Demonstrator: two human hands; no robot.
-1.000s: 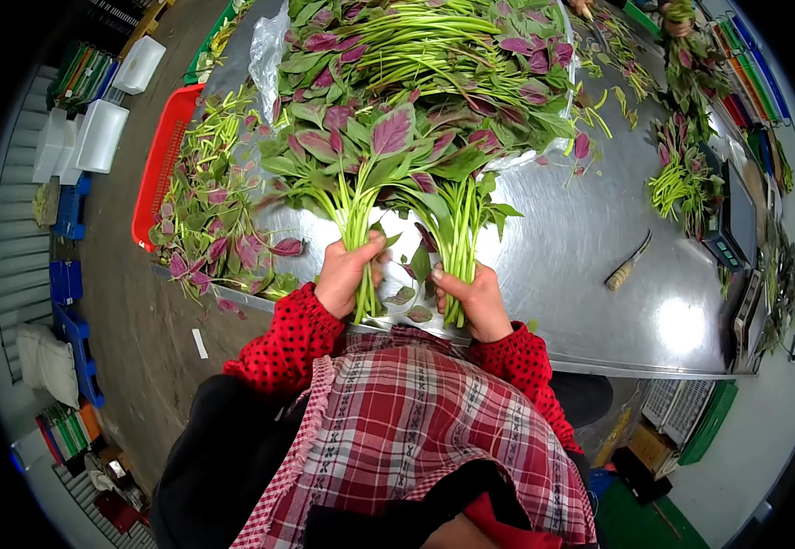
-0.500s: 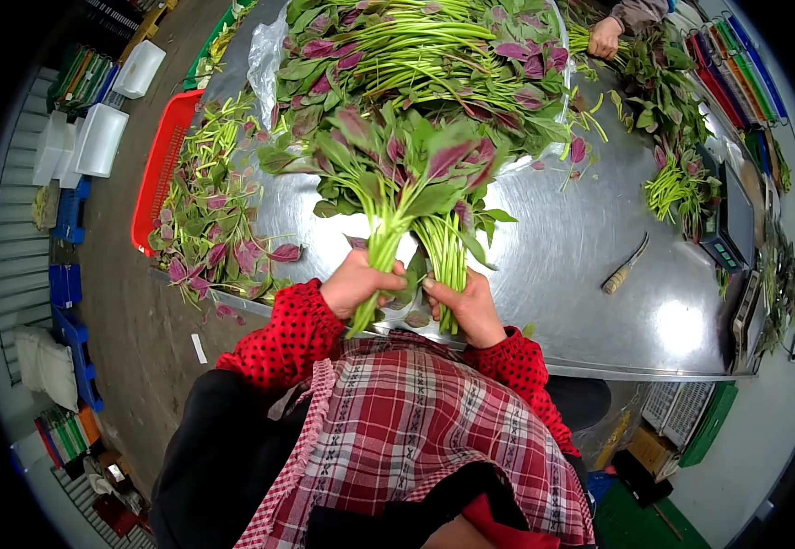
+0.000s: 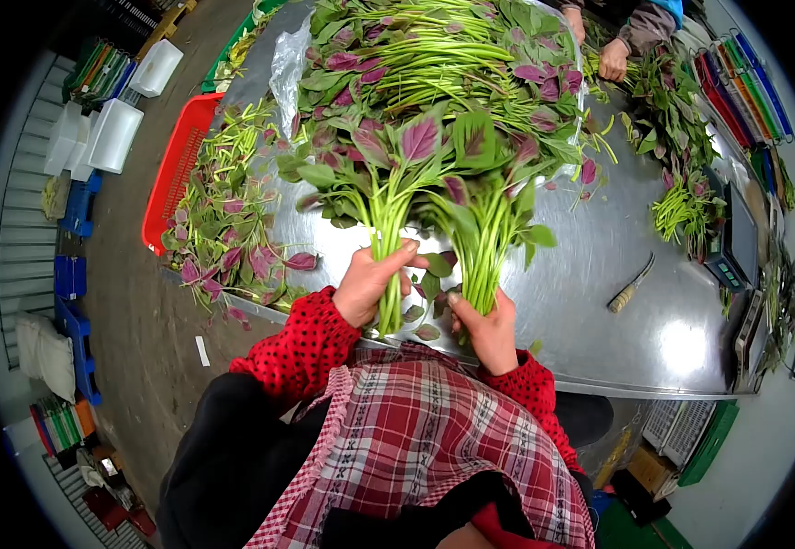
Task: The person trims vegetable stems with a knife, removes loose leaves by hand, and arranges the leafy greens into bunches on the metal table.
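Nearest is a red plaid apron over the person's lap, with a red, black-dotted sleeve on each forearm. Just beyond it, at the near edge of the metal desk, the two hands work side by side, a little apart. The left hand is closed around the lower stems of the first bunch, a bundle of green stalks with green and purple leaves; its cut ends point back toward the apron and its leaves fan out forward. The right hand grasps the second bunch low on its stems, thumb against the stalks, the leafy top leaning to the right. Some loose leaves lie on the desk between the hands. Well to the right of the right hand, a small knife with a pale handle rests on the bare metal. To the left, a heap of leafy scraps spreads beside a red basket. Past the tops of the bunches sits a large pile of the same leafy stalks, on clear plastic. Farther right, more stalks lie beside a scale, and beyond them a co-worker's hand touches greens at the far side of the desk.
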